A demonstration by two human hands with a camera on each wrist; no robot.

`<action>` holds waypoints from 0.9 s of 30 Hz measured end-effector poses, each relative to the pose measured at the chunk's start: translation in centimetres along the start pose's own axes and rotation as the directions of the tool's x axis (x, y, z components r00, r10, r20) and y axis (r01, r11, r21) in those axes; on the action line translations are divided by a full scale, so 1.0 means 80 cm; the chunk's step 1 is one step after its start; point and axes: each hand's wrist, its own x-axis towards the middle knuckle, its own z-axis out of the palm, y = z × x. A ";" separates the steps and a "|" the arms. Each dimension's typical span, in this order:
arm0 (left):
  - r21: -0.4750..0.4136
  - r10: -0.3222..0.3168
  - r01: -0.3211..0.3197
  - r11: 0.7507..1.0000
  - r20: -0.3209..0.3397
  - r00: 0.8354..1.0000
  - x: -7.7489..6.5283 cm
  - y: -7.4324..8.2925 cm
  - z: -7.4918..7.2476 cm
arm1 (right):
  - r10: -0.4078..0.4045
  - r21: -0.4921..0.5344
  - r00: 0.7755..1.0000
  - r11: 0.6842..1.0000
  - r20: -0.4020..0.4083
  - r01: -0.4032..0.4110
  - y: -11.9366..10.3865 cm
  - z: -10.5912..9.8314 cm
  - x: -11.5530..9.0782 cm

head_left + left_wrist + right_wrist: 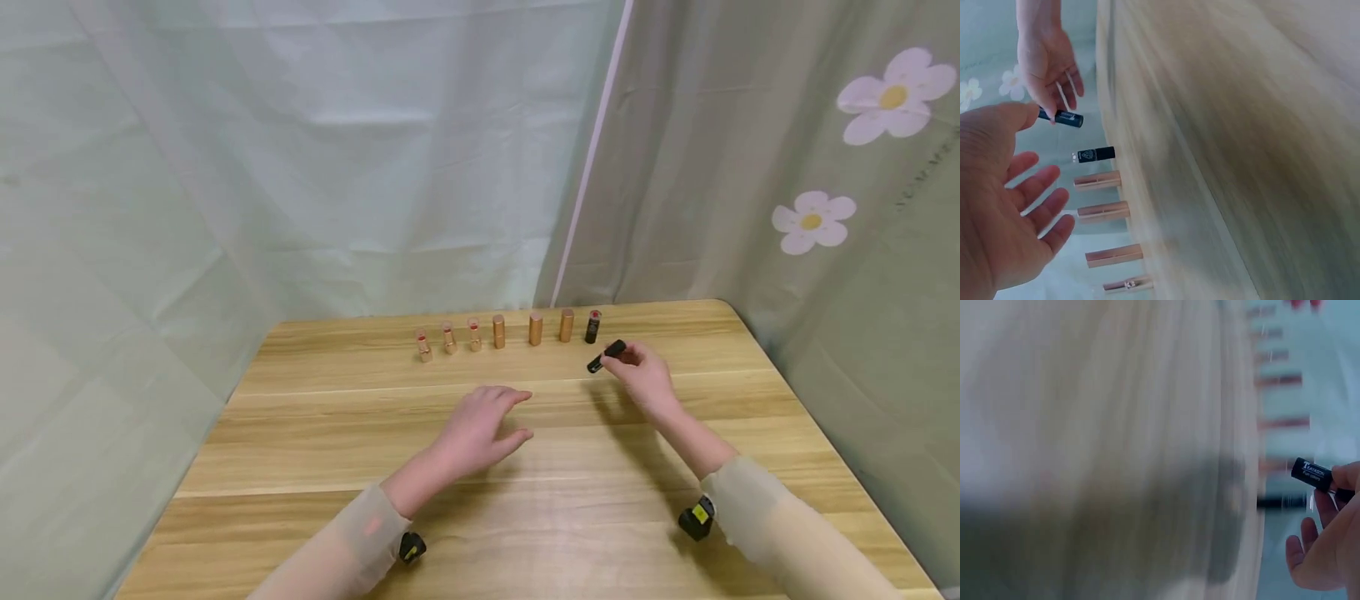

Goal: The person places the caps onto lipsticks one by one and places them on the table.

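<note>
My right hand (649, 382) pinches a black lipstick tube (1312, 473) between thumb and fingers, tilted and held above the table. White lettering shows on its side in the right wrist view. Just beyond it stands a black lipstick (592, 328) with a clear top and red inside. My left hand (480, 427) hovers over the middle of the table, thumb and fingers spread, holding nothing. Left of the black lipstick stand three copper-coloured tubes (536, 330). Farther left are three gold lipsticks (449, 339) with clear tops and red tips.
The row of lipsticks runs near the back edge of the wooden table (315, 442). Behind the table hangs a pale curtain (360, 167), with a flower-printed curtain (690, 167) at the right.
</note>
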 end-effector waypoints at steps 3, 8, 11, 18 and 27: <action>0.102 0.094 -0.098 0.990 0.046 0.995 -0.007 0.002 0.001 | -0.063 -0.203 0.997 0.978 -0.051 0.051 0.008 -0.023 0.021; 0.146 0.204 -0.217 0.965 0.101 0.974 -0.019 0.008 0.006 | -0.094 -0.382 0.992 0.923 -0.089 0.054 0.021 -0.040 0.047; 0.139 0.229 -0.242 0.960 0.104 0.968 -0.024 0.011 0.009 | -0.089 -0.440 0.991 0.897 -0.095 0.039 0.027 -0.041 0.060; 0.103 0.218 -0.228 0.968 0.103 0.971 -0.035 0.010 0.014 | -0.078 -0.511 0.992 0.860 -0.103 0.015 0.035 -0.038 0.080; 0.100 0.210 -0.219 0.971 0.098 0.973 -0.040 0.006 0.017 | -0.117 -0.561 0.987 0.827 -0.106 0.037 0.037 -0.030 0.092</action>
